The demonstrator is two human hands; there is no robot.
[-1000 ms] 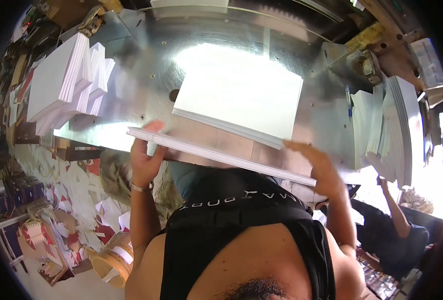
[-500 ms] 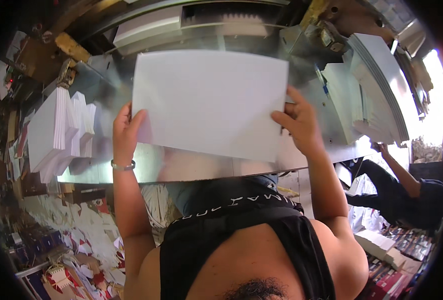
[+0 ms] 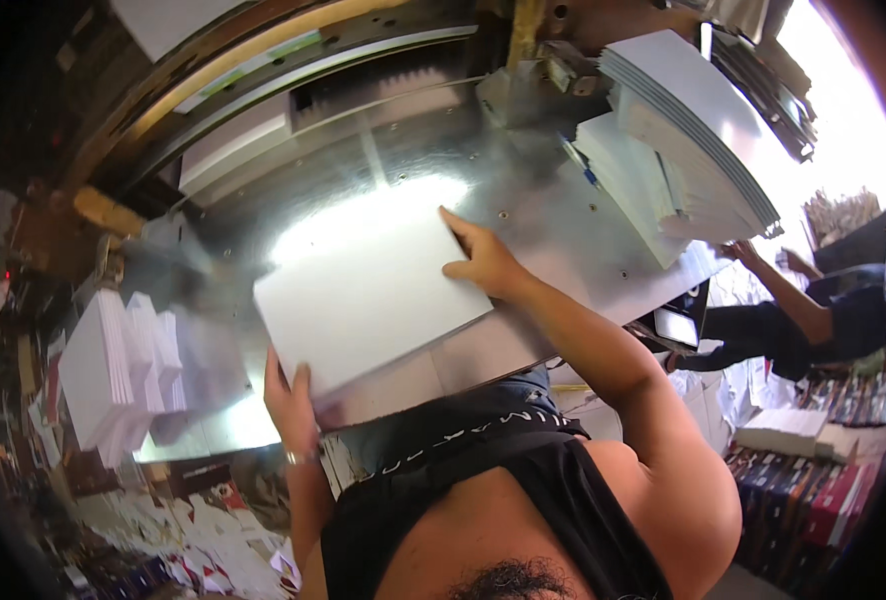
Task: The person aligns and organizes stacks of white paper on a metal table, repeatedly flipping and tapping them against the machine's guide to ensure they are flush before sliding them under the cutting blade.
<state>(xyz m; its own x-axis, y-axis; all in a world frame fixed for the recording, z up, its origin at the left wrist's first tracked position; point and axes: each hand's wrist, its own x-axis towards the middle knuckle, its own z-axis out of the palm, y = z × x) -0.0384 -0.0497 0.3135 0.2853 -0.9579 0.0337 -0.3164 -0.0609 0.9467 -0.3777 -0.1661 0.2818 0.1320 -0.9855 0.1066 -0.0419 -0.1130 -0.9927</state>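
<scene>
Between my two hands is a white stack of paper (image 3: pixel 373 305), tilted in view with its right end higher, over the shiny metal table (image 3: pixel 548 235). My left hand (image 3: pixel 291 405) grips its lower left corner, thumb at the near edge and fingers along the left side. At the right end my right hand (image 3: pixel 483 262) grips the stack, thumb over the top face and index finger stretched along the edge. The other fingers of that hand are mostly hidden. Whether the stack touches the table I cannot tell.
White paper stacks (image 3: pixel 98 375) stand at the table's left. A tall fanned pile of sheets (image 3: pixel 688 125) lies at the right, a blue pen (image 3: pixel 580 160) beside it. A machine's metal bar crosses the back, a paper block (image 3: pixel 238 150) below it. Another person (image 3: pixel 813 310) is at far right.
The paper stack has turned counter-clockwise and looks smaller, farther from my head. Both hands have moved with it, the right one inward. My view has also turned and shifted.
</scene>
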